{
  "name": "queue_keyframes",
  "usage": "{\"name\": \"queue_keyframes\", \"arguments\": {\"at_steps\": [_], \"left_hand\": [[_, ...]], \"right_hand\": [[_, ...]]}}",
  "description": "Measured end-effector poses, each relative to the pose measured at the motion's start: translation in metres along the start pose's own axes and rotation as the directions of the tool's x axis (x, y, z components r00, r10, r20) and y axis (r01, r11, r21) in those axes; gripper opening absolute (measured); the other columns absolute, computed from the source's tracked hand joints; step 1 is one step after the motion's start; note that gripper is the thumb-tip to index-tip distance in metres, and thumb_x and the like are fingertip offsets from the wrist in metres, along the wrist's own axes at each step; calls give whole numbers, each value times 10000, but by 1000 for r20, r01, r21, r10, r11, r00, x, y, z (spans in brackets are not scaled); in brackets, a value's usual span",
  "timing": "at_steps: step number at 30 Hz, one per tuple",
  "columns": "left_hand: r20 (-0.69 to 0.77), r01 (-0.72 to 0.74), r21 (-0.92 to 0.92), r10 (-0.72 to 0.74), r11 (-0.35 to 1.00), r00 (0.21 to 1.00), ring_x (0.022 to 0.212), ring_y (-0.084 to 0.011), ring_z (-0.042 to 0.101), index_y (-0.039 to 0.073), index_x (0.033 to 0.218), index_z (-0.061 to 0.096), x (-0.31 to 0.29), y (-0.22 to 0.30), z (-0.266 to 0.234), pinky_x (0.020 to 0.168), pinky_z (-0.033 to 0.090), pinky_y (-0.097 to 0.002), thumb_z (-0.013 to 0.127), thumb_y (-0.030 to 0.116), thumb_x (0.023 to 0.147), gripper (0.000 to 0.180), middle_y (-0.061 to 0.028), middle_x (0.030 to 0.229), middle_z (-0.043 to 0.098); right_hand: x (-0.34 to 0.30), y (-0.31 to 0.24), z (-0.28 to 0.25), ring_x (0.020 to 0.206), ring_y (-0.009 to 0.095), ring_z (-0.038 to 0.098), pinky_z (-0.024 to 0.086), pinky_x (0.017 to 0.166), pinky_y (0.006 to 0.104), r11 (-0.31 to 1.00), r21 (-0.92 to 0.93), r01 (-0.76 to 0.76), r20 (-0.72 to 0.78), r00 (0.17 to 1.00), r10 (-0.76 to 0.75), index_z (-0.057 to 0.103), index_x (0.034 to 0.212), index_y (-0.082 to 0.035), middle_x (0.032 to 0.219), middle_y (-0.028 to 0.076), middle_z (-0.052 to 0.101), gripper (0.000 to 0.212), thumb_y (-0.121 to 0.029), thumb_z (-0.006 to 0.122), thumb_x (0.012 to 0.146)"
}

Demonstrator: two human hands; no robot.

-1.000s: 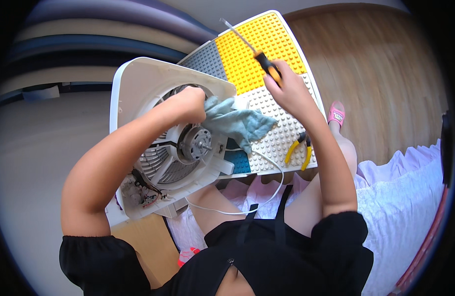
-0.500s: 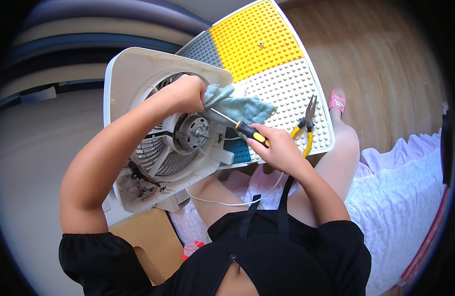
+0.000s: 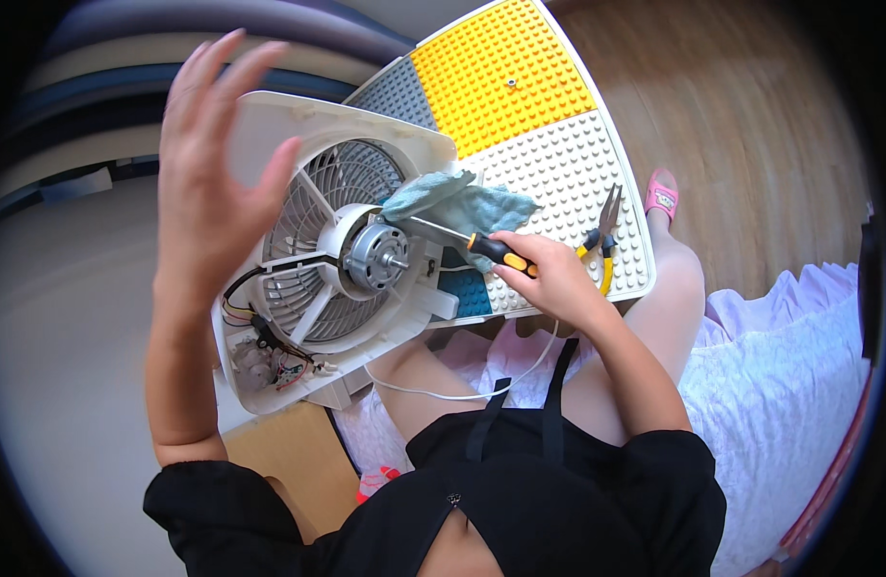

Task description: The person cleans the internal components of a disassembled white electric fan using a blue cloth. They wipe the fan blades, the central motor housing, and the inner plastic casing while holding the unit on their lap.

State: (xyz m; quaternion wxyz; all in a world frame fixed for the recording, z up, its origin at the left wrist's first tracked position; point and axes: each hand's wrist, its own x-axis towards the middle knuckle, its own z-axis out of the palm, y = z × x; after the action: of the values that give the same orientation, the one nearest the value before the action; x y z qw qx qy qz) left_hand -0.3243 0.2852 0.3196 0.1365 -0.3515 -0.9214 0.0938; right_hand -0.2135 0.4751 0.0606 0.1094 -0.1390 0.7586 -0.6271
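Observation:
My right hand (image 3: 553, 277) grips a black-and-yellow screwdriver (image 3: 500, 254), its metal shaft pointing left. The shaft lies against a light blue cloth (image 3: 462, 204) draped at the edge of a white fan housing (image 3: 270, 125). Raised over the housing's left side, my left hand (image 3: 212, 163) is empty, fingers spread. Inside the housing a silver motor (image 3: 377, 255) with a protruding shaft sits in front of the grey grille (image 3: 313, 308). Loose coloured wires (image 3: 287, 361) lie in the lower corner. Where the screwdriver's tip ends is hard to make out beside the cloth.
Pliers (image 3: 604, 236) with yellow-and-black handles lie on the studded table (image 3: 549, 173). A small nut-like piece (image 3: 511, 83) sits on its yellow section (image 3: 491, 58). A white cord (image 3: 443, 397) loops below the fan, over my legs. At right is a bed with a white cover (image 3: 770, 365).
My left hand has let go of the cloth and swung up and left, opening its fingers. The motor and grille show more fully. My right hand and the screwdriver have shifted slightly right.

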Motion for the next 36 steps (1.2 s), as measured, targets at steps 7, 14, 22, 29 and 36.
{"name": "queue_keyframes", "arguments": {"at_steps": [7,14,22,29,36], "left_hand": [[295,525,-516,-435,678,851,1301,-307,361,137,1412,319,-61,-41,6,1075,274,-435,683,263,736,778,-144,1404,391],[256,210,-440,-102,873,961,981,-251,613,20,1042,645,-15,14,-14,836,489,-333,556,-23,822,241,-142,1055,633],[908,110,4,-50,994,415,801,-334,647,-11,938,668,49,48,113,746,508,-395,586,106,782,212,-221,884,653],[770,513,-247,-155,822,620,687,-252,632,-29,763,622,29,28,125,649,503,-340,668,133,738,170,-149,747,642],[606,611,-637,-183,470,774,734,-54,547,13,945,557,5,35,94,641,462,-204,634,49,839,136,-11,785,592]], "right_hand": [[-9,-7,-7,737,281,578,460,662,359,995,-95,-17,-3,1000,16,590,1112,-109,776,118,570,337,-210,644,796],[-2,-3,-6,696,278,570,460,629,355,987,-161,12,-97,995,-28,582,1124,-114,754,109,537,346,-167,651,790],[-5,1,3,755,272,587,469,699,329,997,-82,11,-119,993,-21,575,1147,-69,839,136,590,391,-93,673,769],[-26,-18,-34,717,317,591,468,638,363,985,-168,-46,-120,992,25,599,1097,-108,770,123,581,353,-197,675,764],[-62,-54,-84,743,223,632,477,680,292,954,136,-267,-187,939,289,604,1095,-11,847,156,649,347,-133,657,774]]}}
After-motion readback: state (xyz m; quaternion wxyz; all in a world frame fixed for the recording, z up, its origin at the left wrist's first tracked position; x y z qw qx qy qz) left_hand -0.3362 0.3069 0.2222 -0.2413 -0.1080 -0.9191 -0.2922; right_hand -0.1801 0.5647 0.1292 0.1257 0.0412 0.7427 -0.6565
